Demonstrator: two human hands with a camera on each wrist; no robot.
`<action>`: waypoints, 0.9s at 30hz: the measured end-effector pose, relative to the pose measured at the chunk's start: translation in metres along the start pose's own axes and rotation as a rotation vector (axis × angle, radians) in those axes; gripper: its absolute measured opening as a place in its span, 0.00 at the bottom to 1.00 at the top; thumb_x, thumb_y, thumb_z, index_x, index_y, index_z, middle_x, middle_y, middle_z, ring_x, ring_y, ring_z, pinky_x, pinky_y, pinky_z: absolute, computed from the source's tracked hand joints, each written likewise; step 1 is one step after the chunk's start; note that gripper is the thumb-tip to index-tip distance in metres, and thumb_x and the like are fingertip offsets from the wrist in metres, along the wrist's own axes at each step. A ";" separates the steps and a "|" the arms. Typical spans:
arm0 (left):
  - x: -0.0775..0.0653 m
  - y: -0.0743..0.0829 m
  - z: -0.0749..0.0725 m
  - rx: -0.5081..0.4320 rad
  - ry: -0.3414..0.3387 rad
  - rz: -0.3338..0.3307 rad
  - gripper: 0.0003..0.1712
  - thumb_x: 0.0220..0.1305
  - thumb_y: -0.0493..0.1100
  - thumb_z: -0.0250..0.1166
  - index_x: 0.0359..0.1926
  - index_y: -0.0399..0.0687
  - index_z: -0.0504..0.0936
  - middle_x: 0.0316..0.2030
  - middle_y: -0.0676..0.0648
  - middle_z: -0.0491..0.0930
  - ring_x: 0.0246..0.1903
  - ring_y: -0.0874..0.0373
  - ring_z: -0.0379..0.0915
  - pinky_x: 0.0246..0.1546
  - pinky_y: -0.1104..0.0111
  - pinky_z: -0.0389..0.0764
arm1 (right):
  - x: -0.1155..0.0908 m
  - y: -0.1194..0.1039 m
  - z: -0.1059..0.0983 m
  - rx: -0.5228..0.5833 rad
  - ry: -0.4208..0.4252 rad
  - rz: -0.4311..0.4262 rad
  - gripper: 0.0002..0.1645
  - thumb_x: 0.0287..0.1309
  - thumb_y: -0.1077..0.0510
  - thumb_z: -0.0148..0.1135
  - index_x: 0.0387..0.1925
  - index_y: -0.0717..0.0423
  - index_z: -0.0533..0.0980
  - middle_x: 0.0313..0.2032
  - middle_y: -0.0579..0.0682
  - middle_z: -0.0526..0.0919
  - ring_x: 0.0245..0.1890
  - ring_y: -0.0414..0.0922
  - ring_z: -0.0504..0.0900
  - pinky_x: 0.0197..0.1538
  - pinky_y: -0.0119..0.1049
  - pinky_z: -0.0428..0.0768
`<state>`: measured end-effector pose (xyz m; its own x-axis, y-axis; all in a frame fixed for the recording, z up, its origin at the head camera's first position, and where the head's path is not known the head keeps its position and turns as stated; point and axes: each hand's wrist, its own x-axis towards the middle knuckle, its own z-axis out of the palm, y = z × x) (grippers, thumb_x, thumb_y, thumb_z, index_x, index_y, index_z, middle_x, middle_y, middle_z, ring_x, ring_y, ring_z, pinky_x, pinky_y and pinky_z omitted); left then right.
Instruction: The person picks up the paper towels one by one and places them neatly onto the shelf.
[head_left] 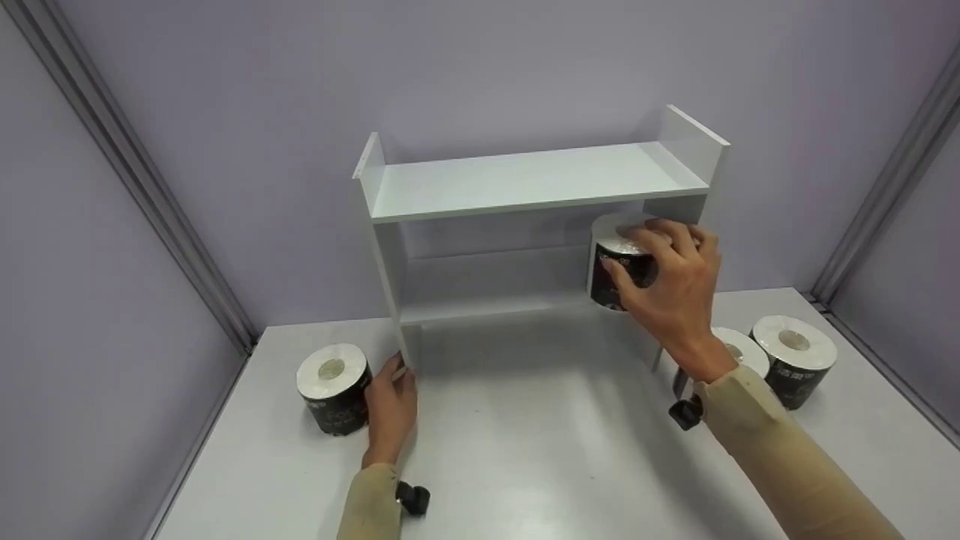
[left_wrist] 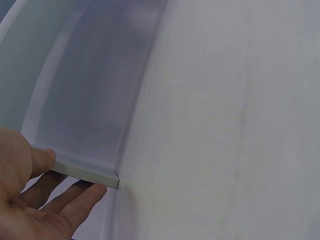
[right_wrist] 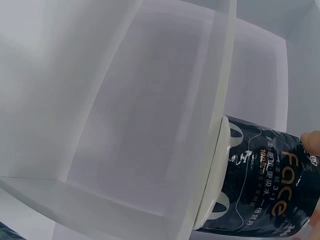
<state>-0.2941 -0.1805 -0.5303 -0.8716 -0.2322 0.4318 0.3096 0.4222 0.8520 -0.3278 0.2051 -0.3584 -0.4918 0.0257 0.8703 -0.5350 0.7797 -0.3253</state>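
Observation:
My right hand grips a toilet roll in a black printed wrapper, thumb on its near side and fingers over the top. The roll stands upright at the right end of the white shelf unit's middle board, under the top board. In the right wrist view the roll's white base is right at that board; whether its full weight rests there I cannot tell. My left hand pinches the front edge of the unit's left side panel low down, thumb on one face, fingers on the other.
Another wrapped toilet roll stands on the white table left of my left hand. Two more rolls stand right of the unit: one in plain sight, one partly behind my right forearm. Walls enclose the table's back and sides.

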 end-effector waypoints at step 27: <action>-0.002 0.001 0.001 0.025 -0.005 -0.013 0.22 0.77 0.29 0.59 0.69 0.26 0.75 0.62 0.25 0.80 0.61 0.32 0.81 0.63 0.48 0.86 | -0.020 0.002 -0.016 0.108 0.083 -0.052 0.14 0.60 0.66 0.74 0.49 0.63 0.88 0.50 0.62 0.85 0.52 0.61 0.77 0.57 0.52 0.70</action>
<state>-0.2924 -0.1785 -0.5302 -0.8773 -0.2335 0.4193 0.2886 0.4414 0.8496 -0.3078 0.2164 -0.3700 -0.4051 0.0425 0.9133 -0.6314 0.7095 -0.3131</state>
